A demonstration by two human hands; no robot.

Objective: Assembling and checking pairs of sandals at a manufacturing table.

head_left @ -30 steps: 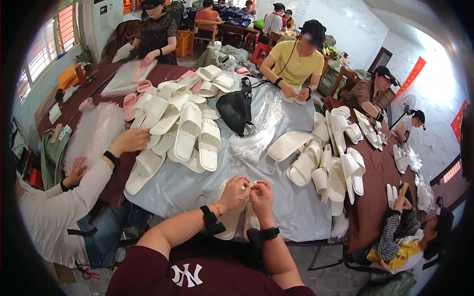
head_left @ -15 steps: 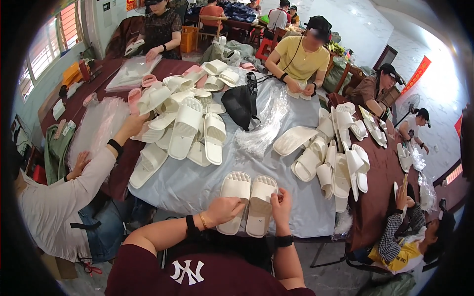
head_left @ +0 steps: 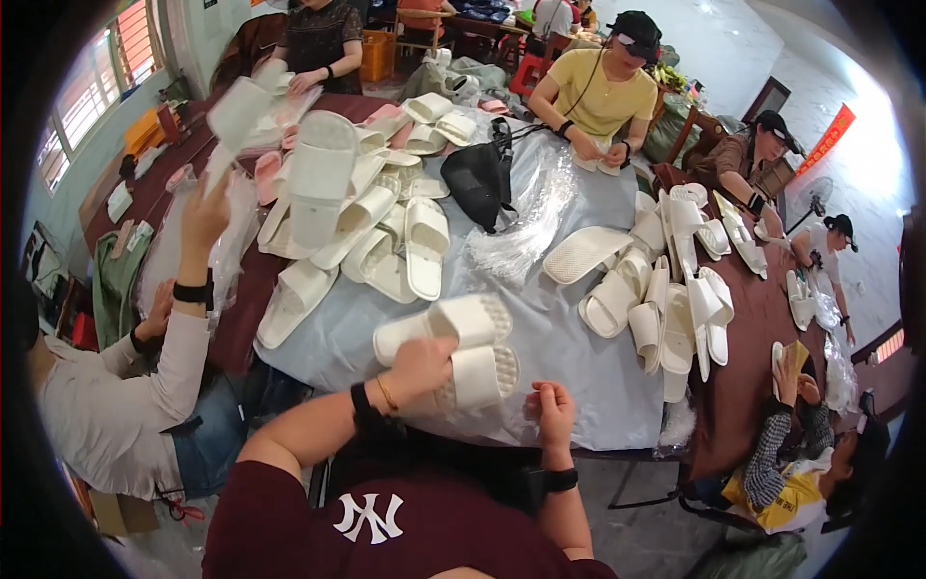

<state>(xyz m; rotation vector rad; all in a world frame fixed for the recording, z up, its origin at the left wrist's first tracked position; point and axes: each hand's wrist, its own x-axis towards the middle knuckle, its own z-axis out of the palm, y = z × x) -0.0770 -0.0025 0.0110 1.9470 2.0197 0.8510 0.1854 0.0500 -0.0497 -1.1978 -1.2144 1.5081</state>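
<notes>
Over the near edge of the table, my left hand (head_left: pixel 422 367) is closed on a pair of white slippers (head_left: pixel 480 378), turned sideways with the toes pointing right. The farther slipper is slightly blurred. To the right of the pair, apart from it, my right hand (head_left: pixel 553 417) has its fingers curled with thumb and forefinger pressed together. Whatever it pinches, if anything, is too small to make out. Beyond my hands lies a heap of white slippers (head_left: pixel 424 249), with more white slippers (head_left: pixel 610 304) at the right.
A black bag (head_left: pixel 476 188) and a bundle of clear plastic strands (head_left: pixel 526 227) lie mid-table on grey sheeting (head_left: pixel 347 352). At the left, a co-worker's hand (head_left: pixel 204 217) lifts a white slipper beside clear plastic bags (head_left: pixel 174 236). A person in yellow (head_left: pixel 603 92) works opposite.
The slipper pair has been turned from upright to sideways and lifted toward the left by my left hand. My right hand has let go of it. The left co-worker's arm has risen with a slipper.
</notes>
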